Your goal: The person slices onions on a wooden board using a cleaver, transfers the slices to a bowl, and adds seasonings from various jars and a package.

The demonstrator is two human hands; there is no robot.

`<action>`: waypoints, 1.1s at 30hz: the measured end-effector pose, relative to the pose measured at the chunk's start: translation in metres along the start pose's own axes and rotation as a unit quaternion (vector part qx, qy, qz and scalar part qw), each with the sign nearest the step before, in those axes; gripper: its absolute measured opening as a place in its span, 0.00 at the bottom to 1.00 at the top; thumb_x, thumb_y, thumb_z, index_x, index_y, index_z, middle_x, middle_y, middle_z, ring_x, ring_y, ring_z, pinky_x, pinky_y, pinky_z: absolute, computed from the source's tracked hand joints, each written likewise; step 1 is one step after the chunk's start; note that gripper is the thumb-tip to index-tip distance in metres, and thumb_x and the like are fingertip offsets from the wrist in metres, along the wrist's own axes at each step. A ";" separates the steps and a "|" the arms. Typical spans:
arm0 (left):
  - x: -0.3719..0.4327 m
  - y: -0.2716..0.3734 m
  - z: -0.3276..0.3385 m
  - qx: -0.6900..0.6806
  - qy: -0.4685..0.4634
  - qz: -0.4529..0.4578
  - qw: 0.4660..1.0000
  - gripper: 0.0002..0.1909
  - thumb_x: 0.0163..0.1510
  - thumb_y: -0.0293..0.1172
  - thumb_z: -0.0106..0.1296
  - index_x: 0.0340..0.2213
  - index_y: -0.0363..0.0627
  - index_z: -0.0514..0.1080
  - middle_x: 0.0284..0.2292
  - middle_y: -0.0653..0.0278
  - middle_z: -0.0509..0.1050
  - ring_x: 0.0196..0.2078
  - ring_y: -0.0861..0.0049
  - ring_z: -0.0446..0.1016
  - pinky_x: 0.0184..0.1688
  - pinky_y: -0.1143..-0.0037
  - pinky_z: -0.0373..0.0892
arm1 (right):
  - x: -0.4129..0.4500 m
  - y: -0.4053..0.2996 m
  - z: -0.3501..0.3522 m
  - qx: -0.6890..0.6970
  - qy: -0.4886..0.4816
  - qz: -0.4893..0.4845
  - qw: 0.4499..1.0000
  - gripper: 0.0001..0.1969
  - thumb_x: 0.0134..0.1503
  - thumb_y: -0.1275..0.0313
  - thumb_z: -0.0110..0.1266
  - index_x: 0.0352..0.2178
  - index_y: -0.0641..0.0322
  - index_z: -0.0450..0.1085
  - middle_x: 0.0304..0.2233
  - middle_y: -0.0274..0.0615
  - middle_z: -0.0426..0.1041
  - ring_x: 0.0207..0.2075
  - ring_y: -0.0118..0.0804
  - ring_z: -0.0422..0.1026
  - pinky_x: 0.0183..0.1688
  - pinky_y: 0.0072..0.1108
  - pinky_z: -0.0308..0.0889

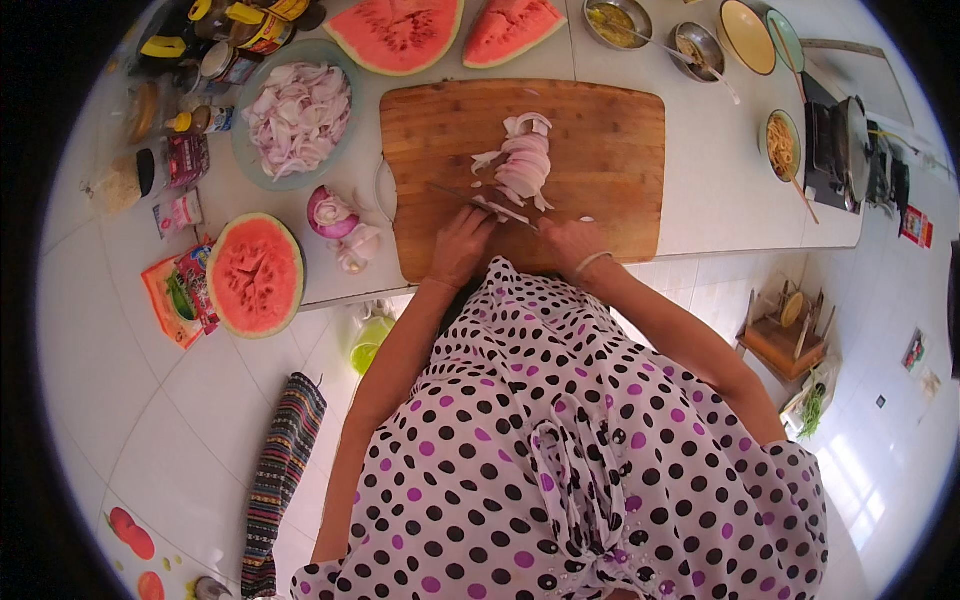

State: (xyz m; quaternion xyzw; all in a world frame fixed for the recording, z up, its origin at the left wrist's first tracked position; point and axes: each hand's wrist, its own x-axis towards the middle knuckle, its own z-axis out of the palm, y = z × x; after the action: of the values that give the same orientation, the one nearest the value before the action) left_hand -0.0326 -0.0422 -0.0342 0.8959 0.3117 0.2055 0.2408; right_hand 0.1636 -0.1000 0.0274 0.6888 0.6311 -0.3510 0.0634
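Observation:
My right hand (574, 244) grips a kitchen knife (459, 193), its blade angled up and left across the near half of a wooden cutting board (607, 165). The curled fingers of my left hand (461, 241) hold a small piece of onion (504, 212) close against the blade; part of it is hidden. Just beyond the knife, a row of sliced red onion (525, 161) leans over on the board. Left of the board, a cut purple onion (331, 214) and peeled white-pink layers (355, 247) lie on the counter.
A glass plate (241, 154) of onion slices stands left, near sauce bottles (259, 34) and a watermelon half (255, 274). Watermelon wedges (397, 34) lie behind the board. Metal bowls (646, 22), a noodle bowl (781, 142) and a stove (825, 146) are on the right.

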 end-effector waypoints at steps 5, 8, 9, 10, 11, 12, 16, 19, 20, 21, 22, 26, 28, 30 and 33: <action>0.001 -0.004 0.000 -0.012 -0.022 0.014 1.000 0.14 0.41 0.24 0.47 0.34 0.40 0.71 0.35 0.64 0.69 0.40 0.69 0.69 0.35 0.74 0.69 | 0.000 0.007 0.005 0.047 0.027 0.022 0.998 0.12 0.52 0.63 0.44 0.27 0.61 0.67 0.22 0.54 0.72 0.26 0.55 0.73 0.30 0.40 0.68; -0.005 -0.006 0.001 -0.024 -0.020 0.008 0.999 0.15 0.41 0.24 0.47 0.34 0.39 0.71 0.35 0.64 0.69 0.39 0.69 0.69 0.34 0.74 0.70 | -0.006 0.006 -0.002 0.054 -0.001 0.030 0.998 0.11 0.52 0.65 0.43 0.28 0.62 0.67 0.23 0.55 0.73 0.26 0.54 0.73 0.29 0.40 0.68; -0.004 -0.005 0.000 -0.011 -0.006 0.017 1.000 0.14 0.41 0.24 0.47 0.34 0.39 0.71 0.35 0.64 0.69 0.39 0.69 0.69 0.34 0.74 0.70 | -0.008 0.006 0.003 0.021 -0.005 0.006 1.000 0.12 0.52 0.64 0.43 0.28 0.62 0.67 0.23 0.55 0.72 0.26 0.55 0.73 0.29 0.40 0.67; -0.003 -0.004 0.000 0.002 0.009 0.026 1.000 0.14 0.41 0.23 0.46 0.34 0.40 0.71 0.35 0.64 0.69 0.38 0.70 0.69 0.34 0.74 0.70 | -0.009 0.007 0.010 -0.011 -0.009 -0.018 1.000 0.12 0.53 0.64 0.43 0.28 0.62 0.68 0.23 0.55 0.72 0.26 0.55 0.73 0.30 0.40 0.67; -0.003 -0.003 -0.001 0.001 0.007 0.029 1.000 0.14 0.41 0.23 0.46 0.34 0.40 0.71 0.35 0.64 0.69 0.38 0.70 0.69 0.34 0.74 0.70 | -0.009 0.009 0.020 -0.010 -0.008 -0.015 1.000 0.12 0.53 0.64 0.43 0.28 0.62 0.68 0.23 0.55 0.72 0.26 0.55 0.73 0.30 0.40 0.67; -0.001 -0.003 -0.002 -0.010 -0.003 0.023 1.000 0.14 0.41 0.23 0.47 0.34 0.39 0.71 0.34 0.64 0.69 0.38 0.70 0.69 0.34 0.74 0.70 | -0.005 0.009 0.027 -0.008 0.009 -0.006 1.000 0.12 0.54 0.64 0.44 0.29 0.61 0.67 0.21 0.54 0.72 0.24 0.55 0.72 0.28 0.40 0.66; 0.003 -0.006 -0.004 -0.031 -0.032 0.018 0.999 0.14 0.41 0.23 0.47 0.34 0.39 0.71 0.34 0.64 0.70 0.39 0.69 0.69 0.34 0.73 0.70 | -0.002 0.023 0.029 0.090 0.059 -0.013 0.994 0.11 0.55 0.63 0.44 0.29 0.60 0.67 0.20 0.52 0.72 0.22 0.54 0.71 0.27 0.41 0.65; 0.003 -0.005 -0.009 -0.021 -0.017 0.042 0.999 0.13 0.40 0.23 0.47 0.33 0.38 0.71 0.35 0.64 0.70 0.40 0.69 0.69 0.35 0.74 0.70 | -0.014 0.015 0.011 0.063 0.016 0.013 0.998 0.12 0.55 0.63 0.44 0.27 0.60 0.68 0.21 0.52 0.72 0.24 0.53 0.71 0.28 0.39 0.66; 0.001 -0.006 -0.009 -0.022 -0.020 0.047 0.998 0.13 0.40 0.23 0.47 0.33 0.38 0.71 0.35 0.64 0.70 0.40 0.69 0.69 0.35 0.74 0.70 | -0.012 0.011 0.018 0.067 0.019 0.017 0.997 0.12 0.55 0.63 0.44 0.27 0.60 0.68 0.21 0.52 0.72 0.24 0.53 0.71 0.28 0.39 0.66; 0.002 -0.008 -0.009 -0.024 -0.026 0.050 0.998 0.13 0.40 0.23 0.48 0.32 0.38 0.71 0.35 0.64 0.70 0.40 0.69 0.69 0.35 0.74 0.70 | -0.008 0.006 0.023 0.039 0.024 0.027 0.999 0.12 0.55 0.63 0.45 0.26 0.61 0.69 0.21 0.52 0.72 0.24 0.53 0.72 0.28 0.39 0.66; 0.004 -0.010 -0.008 -0.026 -0.032 0.053 0.998 0.12 0.40 0.23 0.48 0.32 0.38 0.71 0.35 0.64 0.70 0.40 0.69 0.69 0.35 0.74 0.70 | -0.005 0.003 0.026 0.012 0.029 0.038 0.999 0.13 0.55 0.63 0.45 0.26 0.62 0.69 0.21 0.53 0.72 0.25 0.53 0.72 0.29 0.39 0.66; 0.007 -0.017 -0.006 -0.022 -0.061 0.079 0.995 0.12 0.40 0.22 0.48 0.32 0.38 0.71 0.35 0.64 0.70 0.40 0.69 0.69 0.35 0.74 0.70 | -0.007 0.012 0.037 0.075 0.087 0.020 0.993 0.14 0.55 0.63 0.46 0.25 0.63 0.69 0.21 0.53 0.72 0.25 0.52 0.72 0.29 0.38 0.66; 0.018 -0.013 -0.011 -0.059 -0.075 0.053 0.994 0.10 0.43 0.22 0.48 0.31 0.39 0.72 0.35 0.63 0.70 0.39 0.68 0.70 0.37 0.72 0.69 | -0.010 0.022 0.046 0.171 0.136 0.040 0.975 0.14 0.55 0.63 0.46 0.24 0.64 0.68 0.20 0.52 0.71 0.23 0.52 0.71 0.27 0.38 0.66; 0.031 -0.008 -0.028 -0.071 -0.063 0.027 0.995 0.09 0.45 0.24 0.49 0.32 0.40 0.72 0.35 0.63 0.71 0.38 0.66 0.70 0.36 0.73 0.69 | -0.021 0.032 0.039 0.097 0.156 0.046 0.982 0.12 0.54 0.64 0.46 0.25 0.63 0.68 0.19 0.50 0.71 0.22 0.51 0.71 0.27 0.36 0.66; 0.043 -0.045 -0.042 -0.118 0.006 -0.064 0.991 0.08 0.48 0.26 0.51 0.33 0.41 0.73 0.36 0.62 0.72 0.36 0.66 0.71 0.38 0.74 0.68 | -0.039 0.023 0.008 -0.049 0.216 0.031 0.975 0.08 0.53 0.67 0.47 0.27 0.61 0.66 0.19 0.46 0.70 0.21 0.47 0.70 0.25 0.33 0.66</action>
State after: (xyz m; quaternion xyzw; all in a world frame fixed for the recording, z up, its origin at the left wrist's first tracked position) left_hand -0.0437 0.0296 -0.0162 0.8381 0.3434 0.2302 0.3560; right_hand 0.1835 -0.1409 0.0353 0.7638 0.6246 -0.1599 -0.0299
